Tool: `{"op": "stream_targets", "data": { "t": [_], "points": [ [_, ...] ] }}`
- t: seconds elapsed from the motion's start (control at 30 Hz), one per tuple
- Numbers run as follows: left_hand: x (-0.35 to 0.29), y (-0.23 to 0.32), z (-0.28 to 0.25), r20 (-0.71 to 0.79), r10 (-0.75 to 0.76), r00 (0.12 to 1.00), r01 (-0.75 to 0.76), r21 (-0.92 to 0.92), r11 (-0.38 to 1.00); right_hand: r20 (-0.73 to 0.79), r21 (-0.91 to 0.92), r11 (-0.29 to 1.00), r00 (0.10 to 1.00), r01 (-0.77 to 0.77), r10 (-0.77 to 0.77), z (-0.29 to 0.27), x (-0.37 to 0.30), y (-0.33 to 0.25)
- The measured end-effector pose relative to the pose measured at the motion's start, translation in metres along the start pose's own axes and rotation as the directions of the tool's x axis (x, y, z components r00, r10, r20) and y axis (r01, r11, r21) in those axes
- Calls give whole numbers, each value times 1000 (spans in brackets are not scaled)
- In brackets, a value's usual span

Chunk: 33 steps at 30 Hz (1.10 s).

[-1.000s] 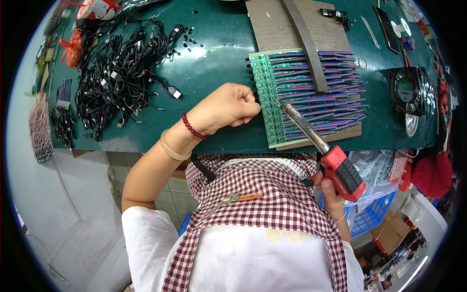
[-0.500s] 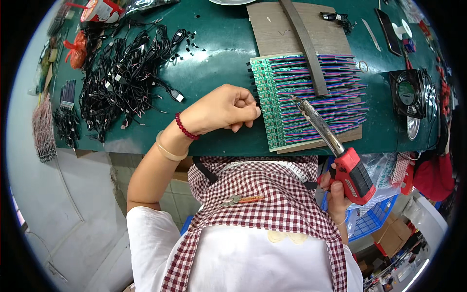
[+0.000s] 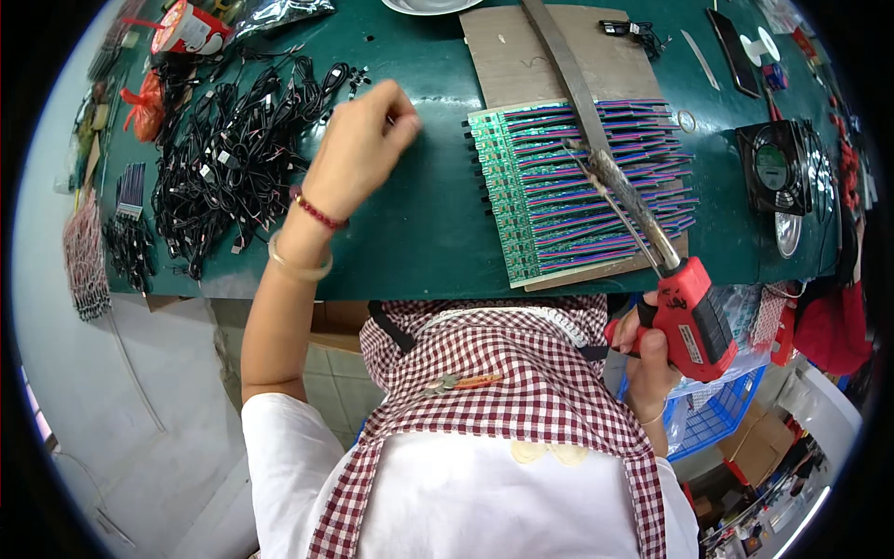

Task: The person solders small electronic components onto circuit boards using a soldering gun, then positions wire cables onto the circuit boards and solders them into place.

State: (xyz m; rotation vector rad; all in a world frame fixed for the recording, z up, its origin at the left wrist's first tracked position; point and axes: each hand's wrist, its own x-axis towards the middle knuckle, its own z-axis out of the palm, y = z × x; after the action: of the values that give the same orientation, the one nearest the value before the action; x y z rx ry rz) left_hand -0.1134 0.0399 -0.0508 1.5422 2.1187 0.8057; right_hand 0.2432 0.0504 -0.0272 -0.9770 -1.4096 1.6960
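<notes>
Right of centre I see green circuit boards (image 3: 507,200), their wires (image 3: 605,222) under a bar (image 3: 562,65), right hand (image 3: 650,374) gripping a red-handled soldering gun (image 3: 691,321), left hand (image 3: 363,140) curled, contents unclear, black cables (image 3: 233,163) upper left.

The top edge cuts off a round silver dish (image 3: 431,6); the bare left hand (image 3: 361,144) hides its fingertips; a red-and-black soldering iron (image 3: 689,321) partly covers the right hand (image 3: 651,371).

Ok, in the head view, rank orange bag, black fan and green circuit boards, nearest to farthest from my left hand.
1. Green circuit boards, right of your left hand.
2. Orange bag, to the left.
3. Black fan, far right.
</notes>
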Motion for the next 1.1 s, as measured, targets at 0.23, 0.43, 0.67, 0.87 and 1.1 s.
{"op": "stream_targets", "data": {
  "t": [0.23, 0.43, 0.67, 0.87, 1.1],
  "points": [
    [-87, 101, 39, 694, 100, 713, 689, -720, 82, 209, -215, 975, 972, -63, 109, 38, 28, -8],
    [-97, 112, 47, 638, -33, 770, 638, -770, 21, 343, -526, 841, 936, 127, 74, 36, 32, -9],
    [-88, 106, 33, 327, 92, 940, 127, -590, 797, 330, -476, 840, 938, 261, -104, 48, 37, -10],
    [-68, 61, 39, 505, -203, 839, 518, -627, 582, 94, -240, 970, 994, -36, 60, 26, 24, -11],
    [-56, 44, 45, 592, -237, 770, 624, -624, 470, 74, -242, 964, 989, -107, 128, -17, -5, 9]
  ]
}}
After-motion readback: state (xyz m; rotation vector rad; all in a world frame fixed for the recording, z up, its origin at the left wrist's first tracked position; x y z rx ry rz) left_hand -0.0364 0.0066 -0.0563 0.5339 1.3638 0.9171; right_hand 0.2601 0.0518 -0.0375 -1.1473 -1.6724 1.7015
